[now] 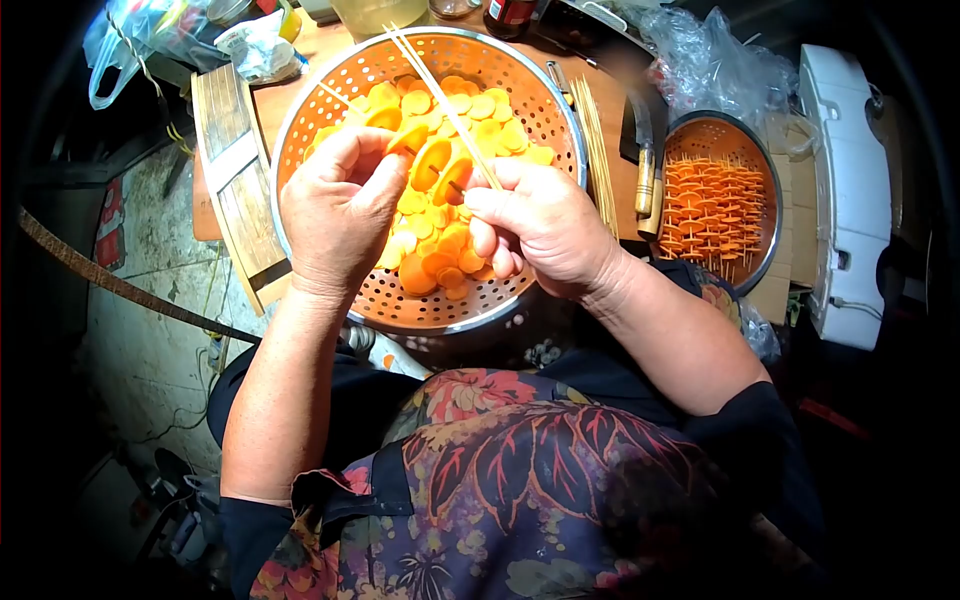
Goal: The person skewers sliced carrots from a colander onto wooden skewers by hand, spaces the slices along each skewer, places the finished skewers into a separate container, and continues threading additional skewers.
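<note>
Above a large perforated metal colander (560,120) full of thin orange slices (430,262), both my hands are raised close together. My left hand (340,200) pinches an orange slice (408,138) at the left end of a row threaded on a thin stick. My right hand (540,225) is closed around the stick's other end, beside the slice (453,182) nearest to it. Two more long sticks (440,95) slant up and left from between my right thumb and fingers.
A smaller colander (768,232) at the right holds several rows of skewered orange slices. Between the colanders lie loose sticks (592,140) and a knife (645,170). A wooden slicer board (235,180) leans at the left, and plastic bags (700,60) sit at the back right.
</note>
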`<action>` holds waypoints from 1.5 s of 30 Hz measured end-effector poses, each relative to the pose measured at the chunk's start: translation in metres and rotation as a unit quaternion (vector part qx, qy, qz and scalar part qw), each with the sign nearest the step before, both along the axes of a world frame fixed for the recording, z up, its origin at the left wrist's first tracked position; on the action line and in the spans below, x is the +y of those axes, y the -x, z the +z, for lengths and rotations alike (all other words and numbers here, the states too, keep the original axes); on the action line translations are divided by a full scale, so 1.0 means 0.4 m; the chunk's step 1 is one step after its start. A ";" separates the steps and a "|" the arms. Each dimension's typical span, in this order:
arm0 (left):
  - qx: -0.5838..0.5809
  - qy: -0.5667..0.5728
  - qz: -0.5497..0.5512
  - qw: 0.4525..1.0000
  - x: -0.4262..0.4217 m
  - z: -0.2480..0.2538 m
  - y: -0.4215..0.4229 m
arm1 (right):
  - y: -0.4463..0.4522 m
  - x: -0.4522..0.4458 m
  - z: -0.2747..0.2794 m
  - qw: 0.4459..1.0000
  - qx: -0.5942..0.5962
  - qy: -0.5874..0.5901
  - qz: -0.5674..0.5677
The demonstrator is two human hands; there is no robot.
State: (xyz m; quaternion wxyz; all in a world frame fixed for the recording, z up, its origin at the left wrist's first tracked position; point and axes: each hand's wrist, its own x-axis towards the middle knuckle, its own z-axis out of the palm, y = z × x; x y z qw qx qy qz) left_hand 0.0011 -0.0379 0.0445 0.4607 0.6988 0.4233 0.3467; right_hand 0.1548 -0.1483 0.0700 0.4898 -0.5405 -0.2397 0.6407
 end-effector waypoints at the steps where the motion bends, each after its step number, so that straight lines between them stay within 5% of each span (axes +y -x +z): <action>1: 0.003 0.000 -0.004 1.000 -0.006 0.009 -0.003 | 0.000 0.000 0.000 1.000 0.002 0.002 -0.002; 9: -0.001 0.006 -0.007 1.000 0.002 -0.006 -0.008 | 0.002 0.002 -0.006 1.000 0.011 0.014 -0.007; 15: -0.131 0.170 -0.032 0.976 0.039 0.033 0.017 | -0.005 0.004 0.005 0.998 0.045 0.019 -0.029; 17: -0.058 0.047 0.012 0.997 0.057 0.028 0.016 | -0.006 0.003 0.007 0.998 0.054 0.021 -0.035; 23: -0.098 0.115 -0.040 0.988 0.052 -0.004 0.008 | -0.006 0.001 0.004 1.000 0.021 0.010 0.010; 32: -0.044 0.022 -0.047 0.998 0.033 -0.011 0.011 | -0.009 -0.004 0.003 0.999 0.037 0.000 -0.004; 41: -0.114 0.123 -0.087 0.982 0.058 0.002 0.019 | -0.015 0.001 -0.004 0.999 0.043 -0.013 -0.009; 45: -0.051 0.075 0.004 0.996 0.115 -0.031 0.047 | -0.017 0.007 -0.001 0.998 0.035 0.003 -0.047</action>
